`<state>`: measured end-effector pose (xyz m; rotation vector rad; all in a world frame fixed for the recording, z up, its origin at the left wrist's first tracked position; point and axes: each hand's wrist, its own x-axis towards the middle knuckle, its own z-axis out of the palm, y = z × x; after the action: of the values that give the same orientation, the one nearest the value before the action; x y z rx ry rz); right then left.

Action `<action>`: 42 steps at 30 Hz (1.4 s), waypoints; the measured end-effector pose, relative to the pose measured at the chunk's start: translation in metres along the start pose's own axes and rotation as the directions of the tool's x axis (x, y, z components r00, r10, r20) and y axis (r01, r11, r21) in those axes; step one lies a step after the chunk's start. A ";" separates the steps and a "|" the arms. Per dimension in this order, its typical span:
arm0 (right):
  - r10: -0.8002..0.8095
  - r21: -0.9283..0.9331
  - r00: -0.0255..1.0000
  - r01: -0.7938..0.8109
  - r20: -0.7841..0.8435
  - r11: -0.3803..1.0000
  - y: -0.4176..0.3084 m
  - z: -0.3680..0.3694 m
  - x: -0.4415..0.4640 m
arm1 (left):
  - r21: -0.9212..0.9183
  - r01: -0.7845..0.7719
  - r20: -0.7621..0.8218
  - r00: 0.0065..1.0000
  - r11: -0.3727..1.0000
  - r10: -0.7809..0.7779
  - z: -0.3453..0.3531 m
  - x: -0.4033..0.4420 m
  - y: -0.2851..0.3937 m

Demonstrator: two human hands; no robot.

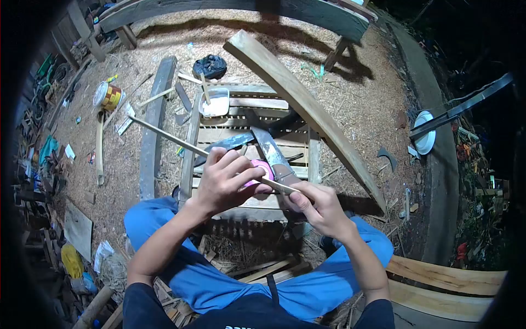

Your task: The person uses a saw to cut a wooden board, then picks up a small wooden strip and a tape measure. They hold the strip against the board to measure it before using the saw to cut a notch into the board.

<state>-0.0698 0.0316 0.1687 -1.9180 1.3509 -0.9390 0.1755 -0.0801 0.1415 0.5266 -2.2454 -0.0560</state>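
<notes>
Gripping the thin wooden stick [175, 139] above the slatted surface [260, 103], the left hand [224, 178] curls closed; the right hand [320, 208] pinches its near right end. Lettering on the dark shirt [246, 312] is cut off; the far-left tub's [107, 95] label is unreadable.

The tub [216, 103] sits on the slatted crate [241, 208], behind both hands.

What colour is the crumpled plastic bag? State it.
Black. The bag shows best in the head view, the only one.
</notes>
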 end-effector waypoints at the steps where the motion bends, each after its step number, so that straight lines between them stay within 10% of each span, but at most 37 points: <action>1: 0.004 0.006 1.000 -0.004 0.006 1.000 0.000 0.001 -0.001 | -0.001 0.008 0.005 1.000 1.000 -0.008 0.000 -0.003 0.003; 15: -0.182 -0.187 0.980 0.165 -0.076 0.968 0.001 -0.003 -0.002 | 0.125 -0.085 -0.166 0.980 0.988 0.105 -0.003 -0.008 0.013; 20: -0.366 -0.580 0.930 0.275 -0.043 0.767 -0.001 -0.004 0.000 | 0.172 -0.088 -0.120 0.987 0.981 0.110 -0.004 -0.011 0.015; 30: -0.207 -0.667 0.977 0.121 -0.052 0.735 -0.010 -0.002 0.004 | 0.106 -0.179 -0.042 0.982 0.978 0.184 0.019 -0.010 0.026; 33: -0.041 -0.551 0.999 0.018 -0.029 0.834 -0.003 -0.007 -0.001 | 0.095 -0.177 0.010 0.984 0.980 0.177 0.028 -0.011 0.025; 36: 0.450 0.022 0.860 -0.468 0.241 0.883 0.006 -0.015 -0.003 | 0.046 -0.238 0.090 0.968 0.970 0.234 0.035 -0.011 0.020; 42: 0.373 0.520 0.888 -0.459 0.268 0.721 0.010 -0.004 -0.010 | -0.013 -0.230 0.064 0.971 0.973 0.231 0.031 -0.006 0.013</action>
<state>-0.0811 0.0378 0.1610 -1.1296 1.1680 -0.8290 0.1516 -0.0704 0.1187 0.2609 -2.3549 0.0406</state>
